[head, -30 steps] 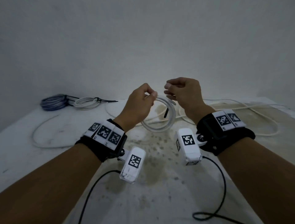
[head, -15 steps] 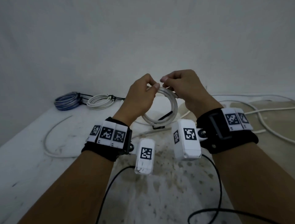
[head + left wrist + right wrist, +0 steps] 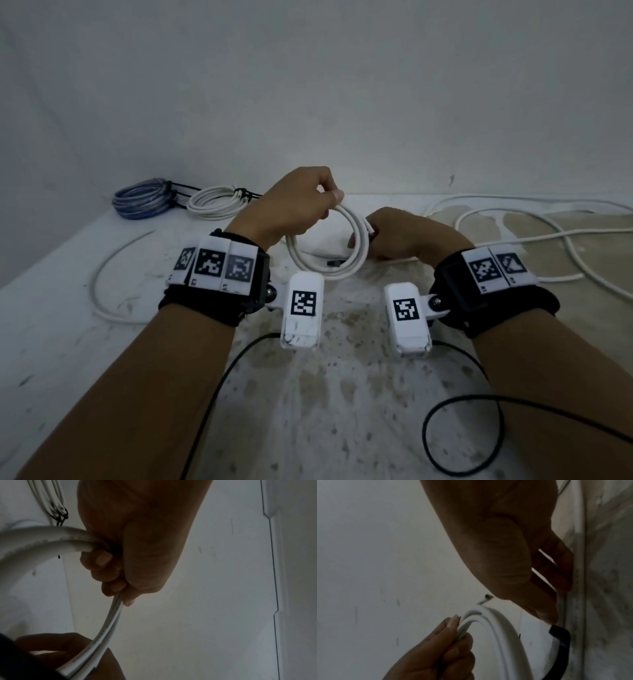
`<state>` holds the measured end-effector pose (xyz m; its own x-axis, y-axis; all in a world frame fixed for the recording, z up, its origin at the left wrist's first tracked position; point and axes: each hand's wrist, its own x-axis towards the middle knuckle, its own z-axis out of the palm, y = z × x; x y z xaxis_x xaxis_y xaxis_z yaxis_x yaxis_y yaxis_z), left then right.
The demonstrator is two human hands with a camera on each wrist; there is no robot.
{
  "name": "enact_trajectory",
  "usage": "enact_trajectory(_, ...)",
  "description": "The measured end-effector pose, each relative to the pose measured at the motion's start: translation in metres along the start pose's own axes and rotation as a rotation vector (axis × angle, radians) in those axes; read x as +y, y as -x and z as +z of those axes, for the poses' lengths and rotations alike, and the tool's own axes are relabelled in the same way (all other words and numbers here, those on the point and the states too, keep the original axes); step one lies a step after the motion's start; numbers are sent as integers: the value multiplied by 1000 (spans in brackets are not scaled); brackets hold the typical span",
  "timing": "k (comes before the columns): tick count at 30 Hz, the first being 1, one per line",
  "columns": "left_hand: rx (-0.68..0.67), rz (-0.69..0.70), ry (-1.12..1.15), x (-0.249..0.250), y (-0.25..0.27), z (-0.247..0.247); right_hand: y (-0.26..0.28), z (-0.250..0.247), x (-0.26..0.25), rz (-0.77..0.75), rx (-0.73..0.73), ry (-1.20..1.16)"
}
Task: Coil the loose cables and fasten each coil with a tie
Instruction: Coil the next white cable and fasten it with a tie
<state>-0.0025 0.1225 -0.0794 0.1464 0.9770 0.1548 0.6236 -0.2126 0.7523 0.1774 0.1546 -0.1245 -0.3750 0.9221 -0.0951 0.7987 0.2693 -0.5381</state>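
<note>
Head view showed the left hand (image 3: 298,202) pinching the coil (image 3: 329,246) at frame centre, the right hand (image 3: 404,236) gripping its side; a slackened pinch could let loops spring apart.

- Left hand (image 3: 294,202) pinching the top of a white cable coil (image 3: 329,243), held above the table (image 3: 51,308).
- Right hand (image 3: 404,236) gripping the coil's 3 o'clock side.
- Blue coil (image 3: 142,198) and tied white coil (image 3: 215,202) side by side at 10 o'clock.
- Loose white cable (image 3: 534,233) sprawling at 2 o'clock.
</note>
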Motion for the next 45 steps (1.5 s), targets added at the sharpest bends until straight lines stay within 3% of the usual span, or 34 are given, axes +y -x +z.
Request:
enact_trajectory(7, -26, -24, -4, -1, 0, 2, 1, 5, -9, -235, 8, 163)
enact_trajectory(13, -48, -32, -28, -2, 0, 0, -7, 16, -7, -205, -12, 247)
enact_trajectory(18, -76, -49, -24, -2, 0, -7, -11, 18, -7, -229, 6, 167)
enact_trajectory(25, -106, -72, -24, -6, 1, -12, -13, 25, -12, -246, 81, 259)
enact_trajectory(27, -89, -68, -5, -5, 1, -13, -13, 19, -10, -231, 173, 178)
enact_trajectory(30, -72, -31, 74, -2, 1, -14, -13, 8, -2, -133, 326, -132)
enact_trajectory(34, -68, 24, 164, 2, 3, -12, -4, -3, 1, -113, 366, -467)
enact_trajectory(40, -68, 74, 182, 5, 2, -2, 3, -8, 3, -75, 433, -580)
enact_trajectory(45, -56, 79, 161, 5, 2, 4, 4, -14, -1, -107, 470, -434)
